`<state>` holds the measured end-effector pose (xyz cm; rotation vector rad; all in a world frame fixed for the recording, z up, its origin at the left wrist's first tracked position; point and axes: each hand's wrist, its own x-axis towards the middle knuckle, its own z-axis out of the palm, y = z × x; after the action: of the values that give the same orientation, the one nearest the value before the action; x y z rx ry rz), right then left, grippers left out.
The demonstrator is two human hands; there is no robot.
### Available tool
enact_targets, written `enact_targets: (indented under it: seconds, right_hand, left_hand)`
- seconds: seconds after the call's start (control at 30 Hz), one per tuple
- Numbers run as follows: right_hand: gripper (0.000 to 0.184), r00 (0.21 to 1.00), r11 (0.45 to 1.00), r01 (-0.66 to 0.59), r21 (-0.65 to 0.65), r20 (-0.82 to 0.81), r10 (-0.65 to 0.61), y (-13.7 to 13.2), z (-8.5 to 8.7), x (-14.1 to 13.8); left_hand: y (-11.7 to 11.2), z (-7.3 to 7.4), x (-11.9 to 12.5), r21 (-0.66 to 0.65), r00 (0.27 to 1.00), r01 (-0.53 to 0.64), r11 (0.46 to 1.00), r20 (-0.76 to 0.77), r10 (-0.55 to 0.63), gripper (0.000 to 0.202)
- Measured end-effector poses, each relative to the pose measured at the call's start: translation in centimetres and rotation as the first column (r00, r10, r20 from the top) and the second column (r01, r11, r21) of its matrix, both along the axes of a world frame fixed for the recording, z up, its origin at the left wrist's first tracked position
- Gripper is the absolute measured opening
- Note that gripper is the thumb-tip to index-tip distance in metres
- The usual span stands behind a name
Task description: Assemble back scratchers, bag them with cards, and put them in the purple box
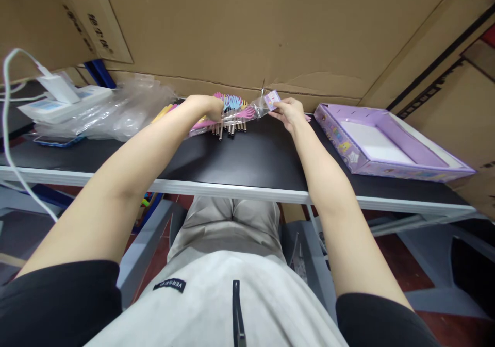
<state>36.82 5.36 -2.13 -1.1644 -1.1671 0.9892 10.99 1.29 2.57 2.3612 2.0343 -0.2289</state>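
Note:
My left hand (211, 107) is closed over a pink utensil (245, 113) at the far side of the black table (255, 156), beside a pile of pastel utensils (230, 102) with metal handles. My right hand (289, 112) pinches the end of a clear plastic sleeve (258, 108) that has a small purple card header (271, 99). The pink utensil lies inside or at the mouth of that sleeve; I cannot tell which. Both hands are close to the cardboard wall behind the table.
An open purple box (386, 146) lies at the right of the table. Crumpled clear plastic bags (116, 110) lie at the left, next to a white device (58, 99) with a white cable (7, 130). Large cardboard boxes (251, 27) stand behind.

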Motion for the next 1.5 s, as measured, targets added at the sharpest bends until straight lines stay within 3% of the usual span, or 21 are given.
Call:
enact_targets:
  seconds: [0.1, 0.23, 0.4, 0.53, 0.67, 0.87, 1.23, 1.5]
  right_hand:
    - [0.041, 1.000, 1.000, -0.009, -0.004, -0.016, 0.009, -0.1, 0.0, -0.2]
    - [0.042, 0.999, 1.000, 0.004, -0.006, -0.043, -0.005, -0.2, 0.0, -0.6]
    - [0.047, 0.999, 1.000, -0.024, -0.009, -0.031, 0.024, 0.0, 0.0, -0.9]
    - [0.048, 0.999, 0.999, -0.029, -0.014, -0.034, 0.029, 0.0, -0.1, -1.1]
    - [0.040, 0.999, 0.999, -0.012, -0.038, -0.046, 0.010, -0.5, 0.0, -1.4]
    - [0.045, 1.000, 0.999, -0.019, -0.046, -0.019, 0.018, -1.1, -0.1, -1.8]
    - [0.036, 0.996, 0.996, -0.090, 0.020, 0.030, 0.089, 0.8, -1.2, -0.8]
    - [0.027, 0.991, 0.998, -0.057, 0.033, 0.119, 0.053, -0.2, -0.5, -1.1]
  left_hand:
    - [0.0, 0.7, 0.8, 0.016, 0.999, -0.006, 1.000, 0.037, 0.005, 0.053]
    - [-0.3, 1.0, 3.3, 0.085, 0.981, 0.072, 0.994, 0.172, -0.086, 0.066]
    - [0.4, -0.9, 7.5, 0.202, 0.910, 0.097, 0.975, 0.378, -0.169, 0.088]
    - [0.8, -2.2, 9.3, 0.215, 0.872, 0.014, 0.977, 0.475, -0.117, 0.083]
    - [0.3, -3.4, 9.4, 0.283, 0.847, 0.004, 0.959, 0.509, -0.154, 0.066]
    - [0.2, -5.2, 8.7, 0.356, 0.825, 0.030, 0.934, 0.518, -0.224, 0.062]
    - [0.2, -5.1, 8.2, 0.334, 0.820, 0.048, 0.941, 0.525, -0.228, 0.066]
    - [0.7, -5.4, 7.9, 0.340, 0.824, 0.039, 0.939, 0.521, -0.223, 0.066]
